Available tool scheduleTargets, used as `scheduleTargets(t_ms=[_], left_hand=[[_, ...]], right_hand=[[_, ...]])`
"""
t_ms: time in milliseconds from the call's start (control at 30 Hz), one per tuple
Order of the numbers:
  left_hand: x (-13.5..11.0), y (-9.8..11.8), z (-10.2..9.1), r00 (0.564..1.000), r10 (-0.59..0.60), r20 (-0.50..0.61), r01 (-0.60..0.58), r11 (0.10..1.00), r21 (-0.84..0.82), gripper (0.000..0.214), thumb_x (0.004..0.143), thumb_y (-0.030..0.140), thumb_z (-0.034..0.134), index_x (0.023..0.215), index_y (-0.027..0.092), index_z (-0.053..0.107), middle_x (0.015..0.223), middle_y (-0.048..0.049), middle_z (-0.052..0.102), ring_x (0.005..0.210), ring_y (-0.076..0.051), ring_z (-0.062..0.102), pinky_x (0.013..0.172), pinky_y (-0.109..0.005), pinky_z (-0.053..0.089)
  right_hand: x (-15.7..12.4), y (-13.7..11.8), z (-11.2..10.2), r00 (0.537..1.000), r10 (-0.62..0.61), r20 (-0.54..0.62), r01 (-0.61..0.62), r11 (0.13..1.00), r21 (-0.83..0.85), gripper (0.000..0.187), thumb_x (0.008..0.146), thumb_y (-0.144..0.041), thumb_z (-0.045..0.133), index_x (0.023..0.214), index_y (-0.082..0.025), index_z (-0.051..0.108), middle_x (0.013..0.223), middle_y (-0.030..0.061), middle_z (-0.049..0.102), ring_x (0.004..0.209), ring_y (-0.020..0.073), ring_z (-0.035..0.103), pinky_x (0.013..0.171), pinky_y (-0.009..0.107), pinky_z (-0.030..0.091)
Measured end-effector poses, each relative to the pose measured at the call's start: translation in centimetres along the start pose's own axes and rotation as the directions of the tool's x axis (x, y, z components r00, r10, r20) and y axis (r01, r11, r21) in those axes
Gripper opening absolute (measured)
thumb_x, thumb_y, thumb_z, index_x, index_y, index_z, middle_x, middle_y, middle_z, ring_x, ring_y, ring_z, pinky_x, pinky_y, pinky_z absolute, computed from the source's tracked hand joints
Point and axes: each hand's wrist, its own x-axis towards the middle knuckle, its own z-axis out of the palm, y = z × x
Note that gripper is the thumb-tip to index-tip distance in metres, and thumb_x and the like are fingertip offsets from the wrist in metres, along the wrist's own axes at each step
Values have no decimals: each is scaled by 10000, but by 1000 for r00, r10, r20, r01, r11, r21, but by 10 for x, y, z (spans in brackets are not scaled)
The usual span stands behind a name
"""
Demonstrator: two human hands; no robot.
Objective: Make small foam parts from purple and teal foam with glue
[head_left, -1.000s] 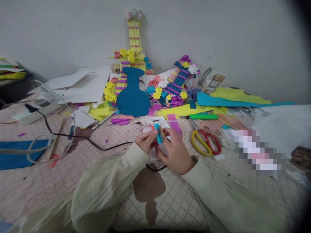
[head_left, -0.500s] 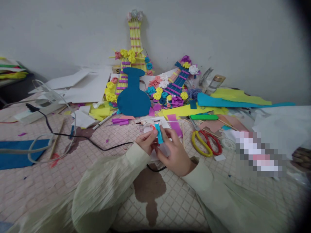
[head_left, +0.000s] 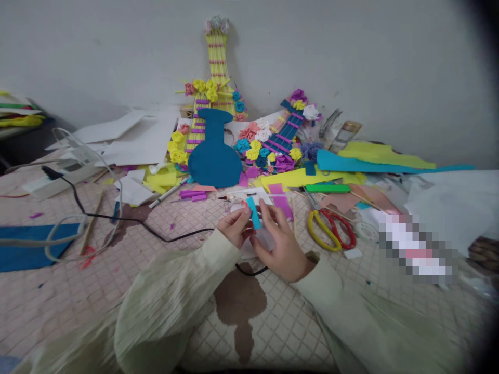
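Observation:
Between my two hands is a small light-blue strip of paper (head_left: 253, 212), tilted slightly. My left hand (head_left: 236, 226) pinches its left edge between thumb and fingers. On the strip's right side, my right hand (head_left: 281, 244) has thumb and fingers apart and curved, with a gap between the fingertips and the strip. Beneath the hands lies something white and round (head_left: 266, 240), partly covered. Just beyond stands a dark-blue guitar-shaped cutout (head_left: 214, 158), upright against craft guitars decorated with paper flowers, one yellow (head_left: 217, 57) and one blue (head_left: 286, 130).
Right of my hands lie yellow- and red-handled scissors (head_left: 331, 228), a green cutter (head_left: 327, 188) and a tape roll (head_left: 367, 232). A black cable (head_left: 156, 231) crosses the left side from a power strip (head_left: 58, 182). Purple rolled pieces (head_left: 193, 195) lie ahead.
My right fingers have come away from the blue paper strip and spread a little. The strip has turned slightly in my left hand, which stays in place.

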Motion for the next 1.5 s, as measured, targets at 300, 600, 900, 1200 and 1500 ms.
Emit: scheduleTargets(t_ms=[300, 600, 900, 1200, 1500], left_hand=[[2, -2, 0, 1000, 6, -15, -7, 999, -50, 392, 351, 388, 803, 623, 142, 664, 453, 30, 540, 436, -63, 472, 455, -191, 391], [2, -3, -2, 1000, -7, -13, 6, 999, -48, 368, 388, 383, 800, 653, 161, 675, 501, 23, 570, 462, -65, 492, 476, -197, 397], [7, -3, -6, 991, 130, 29, -132, 985, 113, 352, 430, 400, 772, 648, 140, 678, 490, 25, 581, 472, -69, 504, 490, -199, 418], [-2, 3, -1, 964, 118, 238, -220, 857, 466, 217, 561, 340, 673, 571, 129, 627, 468, 32, 531, 446, -67, 462, 459, -190, 388], [-5, -5, -6, 946, 63, 319, -239, 801, 549, 242, 631, 363, 641, 680, 127, 630, 626, -20, 644, 578, -108, 575, 551, -200, 461]], right_hand=[[-2, 3, 0, 999, -25, 37, 29, 994, -109, 665, 758, -159, 459, 1369, -196, 199, 1181, 122, 368, 1081, 246, 395, 888, 425, 407], [2, 4, -4, 996, -57, 68, 75, 947, -311, 596, 772, -214, 451, 1339, -135, 284, 1158, 154, 391, 1057, 281, 406, 872, 454, 394], [0, 1, -6, 1000, -18, 25, 20, 995, -94, 607, 738, -137, 431, 1334, -156, 315, 1153, 127, 444, 1068, 260, 428, 900, 435, 380], [10, 9, -11, 904, 428, -6, -352, 752, 558, 202, 760, -320, 557, 879, -181, 642, 841, 34, 589, 786, 151, 544, 702, 281, 445], [10, 12, -5, 834, 551, 36, -440, 624, 646, 140, 686, -317, 623, 692, -177, 622, 683, -9, 552, 637, 109, 499, 559, 228, 408]])
